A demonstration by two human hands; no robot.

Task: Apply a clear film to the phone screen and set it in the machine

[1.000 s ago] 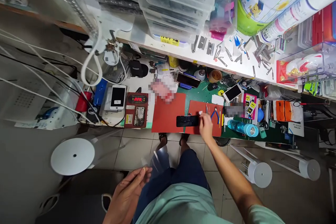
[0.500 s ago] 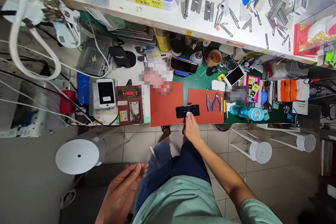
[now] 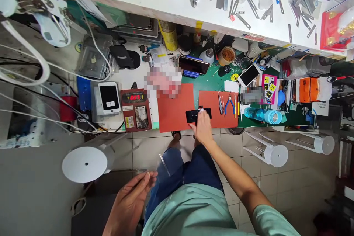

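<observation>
My left hand is at the lower left, in front of my lap, away from the bench. Thumb and fingertips pinch a clear screen protector, thin and see-through with one bright edge. My right hand reaches over the bench's front edge onto a black phone lying flat on the red-brown mat. Its fingers press a small white wipe against the phone's face and cover the phone's right part. Most of the wipe is hidden under the fingertips.
Right of the phone lie blue-handled pliers, a screwdriver and a blue bottle. A heating plate and a white phone are at left. Loose blades cover the shelf above. Stools stand below the bench.
My right hand has slid up and to the right on the phone, with its fingers flatter. My left hand keeps the screen protector nearly in place. The view has shifted slightly.
</observation>
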